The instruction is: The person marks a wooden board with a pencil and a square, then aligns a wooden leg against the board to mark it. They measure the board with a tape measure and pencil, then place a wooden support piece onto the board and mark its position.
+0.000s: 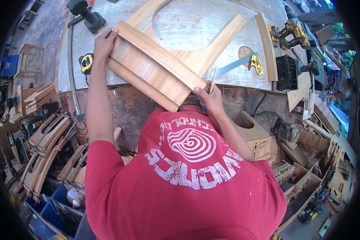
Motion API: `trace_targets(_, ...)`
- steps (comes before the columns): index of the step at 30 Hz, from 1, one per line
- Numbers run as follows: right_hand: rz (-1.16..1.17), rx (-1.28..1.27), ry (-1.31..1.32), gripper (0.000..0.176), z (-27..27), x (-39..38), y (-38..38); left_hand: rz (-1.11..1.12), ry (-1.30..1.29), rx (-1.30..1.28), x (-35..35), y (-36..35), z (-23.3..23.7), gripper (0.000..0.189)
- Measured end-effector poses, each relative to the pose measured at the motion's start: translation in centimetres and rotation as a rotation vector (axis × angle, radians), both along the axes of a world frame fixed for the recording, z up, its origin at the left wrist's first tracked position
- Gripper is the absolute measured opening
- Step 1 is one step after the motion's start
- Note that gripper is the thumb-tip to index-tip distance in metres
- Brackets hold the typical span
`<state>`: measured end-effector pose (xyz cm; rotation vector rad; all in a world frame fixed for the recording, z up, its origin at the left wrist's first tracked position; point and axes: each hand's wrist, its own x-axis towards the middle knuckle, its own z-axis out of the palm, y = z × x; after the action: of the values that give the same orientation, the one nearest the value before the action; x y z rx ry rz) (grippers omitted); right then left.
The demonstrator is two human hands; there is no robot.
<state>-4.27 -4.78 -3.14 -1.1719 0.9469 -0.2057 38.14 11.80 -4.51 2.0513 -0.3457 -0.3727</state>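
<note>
A long wooden strip (160,54) lies slantwise along a wider wooden panel (150,66), with a rounded rail (142,85) on the panel's near side. My left hand (104,43) is closed round the far left end of the strip, thumb on top. At the strip's near right end, my right hand (211,99) is closed, its thumb and fingers pressed on the wood. A thin pencil-like stick (214,77) stands up from between the right fingers. Beneath these pieces, a wooden part with a curved cut-out (212,54) rests on the pale worktable (188,24).
Left on the table are a tape measure (86,63), a black power tool (88,18) and a long metal bar (71,68). At right lie a yellow-handled square (257,65), a wooden slat (267,48) and a yellow drill (294,34). Another person (340,80) is at far right.
</note>
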Motion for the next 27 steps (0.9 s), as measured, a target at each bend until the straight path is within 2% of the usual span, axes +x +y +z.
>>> trace_targets(17, 0.036, -0.034, 0.033, 0.061, 0.3, -0.1, 0.1, 0.002, 0.008, 0.014, 0.5, 0.3, -0.8, 0.063)
trace_targets(27, 0.068, -0.073, 0.072, 0.058, 0.2, -0.3, -0.2, 0.004, 0.06, -0.036, -0.5, 0.0, 0.5, 0.063)
